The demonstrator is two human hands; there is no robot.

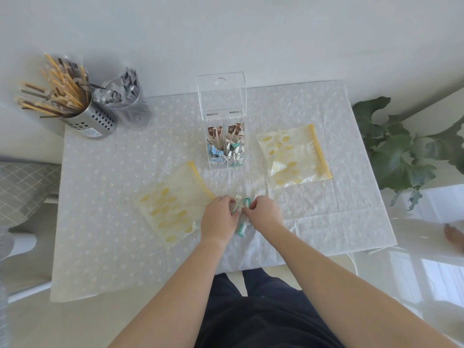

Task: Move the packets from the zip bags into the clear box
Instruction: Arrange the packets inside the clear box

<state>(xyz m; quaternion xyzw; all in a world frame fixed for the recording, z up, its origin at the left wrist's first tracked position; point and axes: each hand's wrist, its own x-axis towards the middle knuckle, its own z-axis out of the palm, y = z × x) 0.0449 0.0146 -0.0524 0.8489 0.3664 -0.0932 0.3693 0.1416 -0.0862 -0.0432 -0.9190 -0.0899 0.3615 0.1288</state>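
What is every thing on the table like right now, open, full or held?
clear box, lid flipped up, packets standing inside.
left zip bag, lying flat beside the left hand, looks empty.
right zip bag, lying flat, untouched.
bundle of packets, held between both hands.
left hand, grips the bundle.
right hand, pinches the bundle.
metal holder, full of sticks.

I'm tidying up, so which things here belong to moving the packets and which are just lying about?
Job: clear box, left zip bag, right zip bag, packets, left hand, right hand.
Lying about: metal stick holder, jar of sachets, plant.
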